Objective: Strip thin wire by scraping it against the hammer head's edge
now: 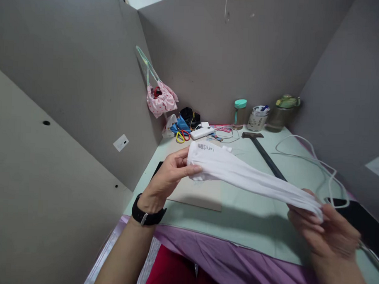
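Observation:
A white stretchy arm sleeve [247, 174] with "Let's Slim" printed near one end is stretched out between my hands above the desk. My left hand [177, 168], with a black watch on the wrist, pinches the printed end, its thumb lying on top of the cloth. The other end is bunched in my right hand [326, 227], whose fingers are closed around it. Below the sleeve lies a flat beige board [196, 196]. A hammer [266, 155] with a dark handle lies behind the sleeve, and its handle's near end is hidden.
Scissors [181, 136], a white power bank [202, 132] and cables crowd the back left. Bottles [239, 114] and a pen cup [258, 118] stand along the back panel. A white cable [322, 163] loops at right beside a black flat object [361, 218]. A pink pouch [162, 100] hangs left.

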`<state>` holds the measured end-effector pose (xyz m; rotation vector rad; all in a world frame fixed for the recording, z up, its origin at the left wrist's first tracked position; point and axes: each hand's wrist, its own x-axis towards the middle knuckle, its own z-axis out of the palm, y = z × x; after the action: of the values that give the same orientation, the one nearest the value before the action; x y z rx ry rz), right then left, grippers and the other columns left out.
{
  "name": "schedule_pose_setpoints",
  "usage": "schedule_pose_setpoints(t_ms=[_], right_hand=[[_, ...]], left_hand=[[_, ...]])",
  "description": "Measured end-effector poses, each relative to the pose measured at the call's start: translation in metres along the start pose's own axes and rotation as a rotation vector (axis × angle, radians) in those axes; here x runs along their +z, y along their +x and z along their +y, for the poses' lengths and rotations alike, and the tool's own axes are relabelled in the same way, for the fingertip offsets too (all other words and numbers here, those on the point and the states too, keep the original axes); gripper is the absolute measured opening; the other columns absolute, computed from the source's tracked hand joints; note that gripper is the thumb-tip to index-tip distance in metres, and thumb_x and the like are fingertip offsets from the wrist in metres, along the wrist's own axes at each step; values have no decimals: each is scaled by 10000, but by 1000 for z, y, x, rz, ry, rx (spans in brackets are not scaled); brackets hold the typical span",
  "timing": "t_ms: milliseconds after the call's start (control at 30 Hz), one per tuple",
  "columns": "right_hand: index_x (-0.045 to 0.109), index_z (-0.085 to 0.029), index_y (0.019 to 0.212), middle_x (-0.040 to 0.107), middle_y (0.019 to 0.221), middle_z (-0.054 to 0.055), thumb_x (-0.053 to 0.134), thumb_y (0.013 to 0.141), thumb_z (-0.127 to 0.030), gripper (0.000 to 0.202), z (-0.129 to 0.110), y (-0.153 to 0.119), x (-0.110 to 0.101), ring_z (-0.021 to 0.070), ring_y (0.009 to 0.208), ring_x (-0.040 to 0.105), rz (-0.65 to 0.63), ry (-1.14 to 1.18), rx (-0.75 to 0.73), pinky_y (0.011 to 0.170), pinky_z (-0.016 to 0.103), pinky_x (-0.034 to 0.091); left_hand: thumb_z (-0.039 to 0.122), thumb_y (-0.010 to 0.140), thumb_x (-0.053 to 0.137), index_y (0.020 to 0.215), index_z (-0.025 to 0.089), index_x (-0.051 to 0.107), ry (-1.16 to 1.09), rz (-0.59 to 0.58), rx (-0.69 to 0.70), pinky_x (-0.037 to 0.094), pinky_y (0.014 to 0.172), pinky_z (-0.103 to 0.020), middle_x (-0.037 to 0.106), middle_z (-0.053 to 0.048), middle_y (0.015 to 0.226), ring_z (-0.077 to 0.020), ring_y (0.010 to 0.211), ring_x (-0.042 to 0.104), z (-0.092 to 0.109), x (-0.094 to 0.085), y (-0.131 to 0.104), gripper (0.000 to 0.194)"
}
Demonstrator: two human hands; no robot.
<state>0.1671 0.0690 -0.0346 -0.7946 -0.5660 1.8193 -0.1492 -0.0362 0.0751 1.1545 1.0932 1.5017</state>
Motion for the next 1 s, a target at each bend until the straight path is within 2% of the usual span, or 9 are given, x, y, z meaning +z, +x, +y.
schedule_pose_setpoints(t_ms=[100, 300, 400, 500, 567, 667, 767, 867, 1000], right_hand=[[681, -176, 785, 444, 748, 34, 822, 468, -355, 390, -5, 0, 7, 101, 582, 360, 38, 65, -174, 392, 234, 256], [626, -229, 665, 392, 698, -4, 740, 541, -282, 176, -21, 15, 38, 112, 576, 295, -62, -152, -375, 472, 290, 219], [664, -238, 702, 523, 758, 17, 751, 588, -328, 169, -30, 29, 65, 124, 629, 417, -162, -332, -341, 539, 308, 330], [721, -191, 822, 597, 783, 37, 738, 652, -351, 233, -28, 40, 94, 128, 636, 479, -319, -543, -262, 573, 309, 376], [716, -178, 863, 575, 705, 7, 707, 714, -351, 228, -19, 44, 110, 111, 578, 455, -424, -685, -235, 544, 284, 355], [696, -188, 899, 553, 665, -20, 687, 783, -363, 210, -1, 45, 128, 106, 555, 441, -549, -867, -256, 521, 263, 331], [690, -196, 930, 539, 661, -27, 699, 807, -407, 244, 14, 44, 136, 115, 586, 441, -630, -979, -303, 530, 256, 326], [679, -192, 960, 530, 676, -21, 681, 824, -461, 301, 22, 45, 135, 127, 617, 436, -649, -1025, -346, 552, 261, 336], [671, -175, 973, 598, 761, 15, 670, 815, -503, 364, 26, 48, 130, 139, 652, 473, -563, -1014, -418, 576, 274, 361]], left_hand=[[213, 681, 851, 1159, 161, 716, -2, 34, 8, 528, 741, -217, 749, -77, 1035, -153, 858, 671, -8, -2, 0, 499], [254, 742, 784, 1103, 143, 731, 118, 86, 22, 509, 870, -290, 737, -95, 1115, -211, 986, 660, -39, -23, 20, 381], [250, 813, 691, 1060, 133, 738, 503, 77, -104, 496, 931, -367, 741, -116, 1092, -259, 1026, 658, -58, -32, 33, 278], [206, 789, 704, 951, 108, 746, 988, 256, -175, 443, 994, -484, 730, -175, 1048, -340, 1071, 628, -67, -24, 36, 194], [214, 819, 683, 946, 102, 735, 1069, 326, -117, 421, 1014, -492, 713, -189, 1072, -343, 1100, 610, -63, -10, 33, 178], [347, 897, 629, 1035, 157, 703, 894, 254, 59, 515, 843, -331, 721, -99, 1045, -217, 926, 668, -46, 19, 26, 246], [338, 850, 700, 1057, 180, 674, 840, 155, 180, 509, 727, -262, 703, -52, 986, -169, 842, 656, -31, 39, 26, 262], [189, 876, 635, 930, 177, 670, 995, 40, 239, 480, 740, -266, 681, -21, 843, -156, 781, 626, -26, 42, 28, 66], [241, 892, 628, 1096, 181, 605, 987, -129, 178, 487, 770, -277, 706, -37, 937, -176, 848, 651, -33, 40, 28, 214]])
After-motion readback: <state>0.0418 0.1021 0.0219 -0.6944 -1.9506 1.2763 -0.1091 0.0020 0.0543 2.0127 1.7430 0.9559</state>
